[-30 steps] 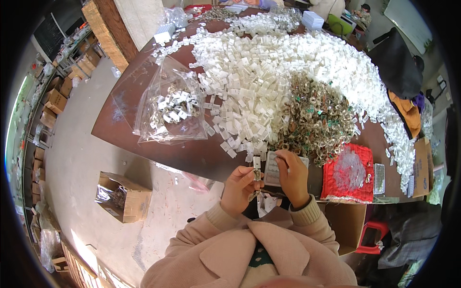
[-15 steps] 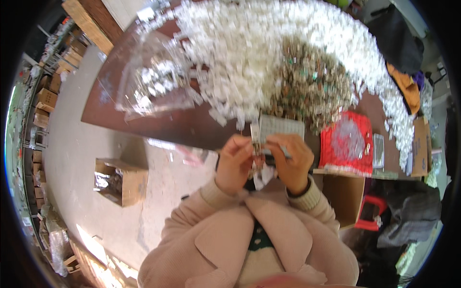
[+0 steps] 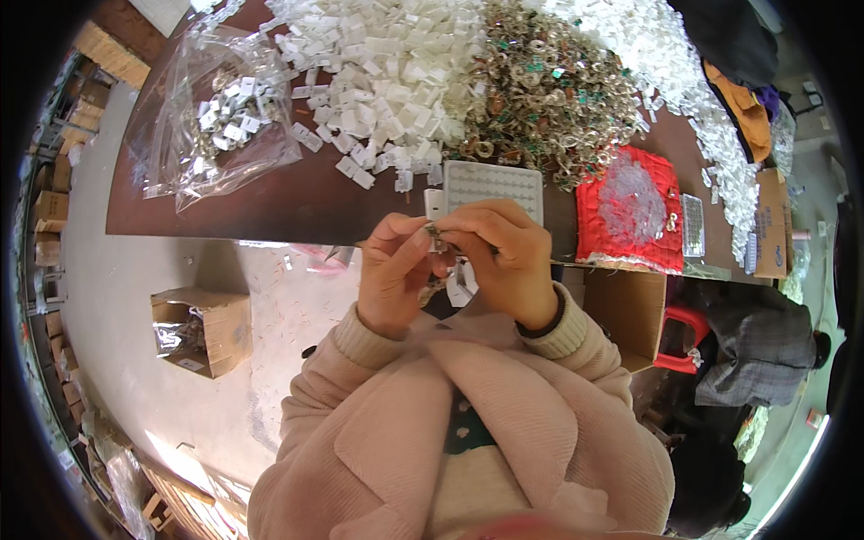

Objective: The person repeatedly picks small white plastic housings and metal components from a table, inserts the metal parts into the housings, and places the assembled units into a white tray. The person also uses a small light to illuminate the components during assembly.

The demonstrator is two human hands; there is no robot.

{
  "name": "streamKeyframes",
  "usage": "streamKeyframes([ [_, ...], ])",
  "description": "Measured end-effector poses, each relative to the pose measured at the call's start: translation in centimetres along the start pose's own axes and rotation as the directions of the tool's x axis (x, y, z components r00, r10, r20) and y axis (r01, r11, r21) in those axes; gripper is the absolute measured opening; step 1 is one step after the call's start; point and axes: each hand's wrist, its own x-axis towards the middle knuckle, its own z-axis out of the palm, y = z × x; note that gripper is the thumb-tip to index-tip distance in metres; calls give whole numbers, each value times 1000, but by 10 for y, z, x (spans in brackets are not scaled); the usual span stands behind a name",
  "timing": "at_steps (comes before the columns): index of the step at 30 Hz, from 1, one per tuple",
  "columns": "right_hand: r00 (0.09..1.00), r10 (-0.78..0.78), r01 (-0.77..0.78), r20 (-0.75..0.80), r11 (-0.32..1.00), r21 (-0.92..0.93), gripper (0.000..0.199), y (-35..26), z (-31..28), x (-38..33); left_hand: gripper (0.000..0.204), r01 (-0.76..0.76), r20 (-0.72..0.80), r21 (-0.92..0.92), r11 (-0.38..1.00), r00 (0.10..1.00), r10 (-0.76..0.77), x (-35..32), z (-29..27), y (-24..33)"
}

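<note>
My left hand (image 3: 392, 274) and my right hand (image 3: 506, 256) meet fingertip to fingertip in front of my chest, near the table's front edge. Both pinch a small shiny metal piece (image 3: 436, 238), possibly a ring; the fingers hide much of it. Just above the fingertips shows a small white card (image 3: 434, 202); whether it is held or lies on the table I cannot tell. Something white (image 3: 462, 283) shows beneath my right hand. Beyond the hands lies a pale grey tray (image 3: 495, 187) with rows of small marks.
On the brown table (image 3: 360, 214) lie a heap of white cards (image 3: 396, 90), a heap of metal rings (image 3: 549, 85), a clear bag (image 3: 225, 121) and a red cloth (image 3: 598, 216) with clear pieces. Cardboard boxes (image 3: 225, 333) stand on the floor and under the table (image 3: 625, 315).
The view has shifted, so the table sits higher in it. My hands have come closer together over the small piece, which hung lower between them before.
</note>
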Motion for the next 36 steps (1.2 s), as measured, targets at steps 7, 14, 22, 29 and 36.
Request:
streamKeyframes([
  [7,995,-56,54,79,998,23,27,-6,1,-7,11,-7,-113,-36,999,994,3,-1,0,0],
  [14,894,425,-430,145,717,548,27,8,-2,6,11,130,-94,74,989,988,-123,-4,11,4],
  [22,976,217,-188,-7,862,470,21,-1,0,-3,10,164,-75,-20,986,984,-165,-7,14,2],
  [29,983,-180,175,-23,905,387,33,14,-1,-3,19,190,-64,-143,971,978,-201,-10,23,3],
  [36,974,-185,222,-134,905,363,26,13,6,-5,33,193,-79,-91,977,977,-200,-16,23,-7],
])
